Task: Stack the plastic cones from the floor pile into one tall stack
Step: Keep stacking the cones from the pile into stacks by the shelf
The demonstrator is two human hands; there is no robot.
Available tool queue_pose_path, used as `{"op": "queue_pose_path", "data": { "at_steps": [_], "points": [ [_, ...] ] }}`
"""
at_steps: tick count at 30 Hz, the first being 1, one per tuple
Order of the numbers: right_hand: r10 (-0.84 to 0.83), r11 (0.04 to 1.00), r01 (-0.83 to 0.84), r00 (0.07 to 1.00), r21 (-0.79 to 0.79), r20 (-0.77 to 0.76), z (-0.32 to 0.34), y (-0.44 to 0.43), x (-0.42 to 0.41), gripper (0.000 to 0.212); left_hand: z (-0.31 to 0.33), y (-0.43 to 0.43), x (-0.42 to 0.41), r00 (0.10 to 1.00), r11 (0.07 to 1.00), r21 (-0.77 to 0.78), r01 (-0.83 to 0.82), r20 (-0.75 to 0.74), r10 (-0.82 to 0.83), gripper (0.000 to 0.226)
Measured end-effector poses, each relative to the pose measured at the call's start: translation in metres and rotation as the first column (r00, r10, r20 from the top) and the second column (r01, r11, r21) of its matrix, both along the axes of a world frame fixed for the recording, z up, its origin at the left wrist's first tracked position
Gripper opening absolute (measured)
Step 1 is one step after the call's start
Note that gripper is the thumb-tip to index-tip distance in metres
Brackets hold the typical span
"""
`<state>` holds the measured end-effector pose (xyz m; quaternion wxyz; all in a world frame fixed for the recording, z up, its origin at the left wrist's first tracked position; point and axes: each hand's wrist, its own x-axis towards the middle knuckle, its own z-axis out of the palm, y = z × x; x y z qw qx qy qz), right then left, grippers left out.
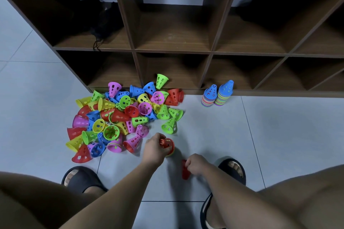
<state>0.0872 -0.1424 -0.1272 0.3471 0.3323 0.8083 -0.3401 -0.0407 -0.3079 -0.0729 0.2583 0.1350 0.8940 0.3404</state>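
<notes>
A pile of loose plastic cones (122, 115) in red, yellow, green, blue and purple lies on the floor in front of the shelf. My left hand (154, 149) grips a short stack of cones (167, 146) with a red one on top, standing on the floor to the right of the pile. My right hand (195, 164) holds a single red cone (184, 171) low, near my right foot. Two tall finished stacks (216, 95), both topped blue, stand by the shelf base to the right.
A dark wooden cubby shelf (171, 52) runs along the back, with dark cloth in an upper left compartment. My feet in black slippers (78, 178) flank the hands. Grey floor tiles (279, 135) stretch to the right.
</notes>
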Motion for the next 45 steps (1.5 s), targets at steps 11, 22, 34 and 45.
{"op": "queue_pose_path", "data": {
  "at_steps": [11, 22, 34, 45],
  "points": [
    [-0.478, 0.876, 0.438, 0.843, -0.201, -0.248, 0.048, 0.014, -0.036, 0.024, -0.011, -0.001, -0.003, 0.989, 0.995, 0.051, -0.082, 0.125, 0.075, 0.056],
    [-0.671, 0.681, 0.523, 0.726, -0.513, -0.15, 0.045, -0.005, -0.073, 0.021, -0.028, -0.053, -0.029, 0.908, 0.916, 0.008, -0.4, 0.142, 0.395, 0.035],
    [-0.721, 0.606, 0.582, 0.689, -0.541, -0.066, 0.008, 0.005, -0.089, 0.008, -0.05, -0.08, -0.053, 0.8, 0.832, -0.038, -0.553, 0.252, 0.544, 0.019],
    [-0.779, 0.561, 0.605, 0.617, -0.566, -0.113, -0.007, 0.009, -0.132, 0.03, -0.059, -0.086, -0.061, 0.758, 0.79, -0.095, -0.605, 0.235, 0.609, 0.009]
  ]
}}
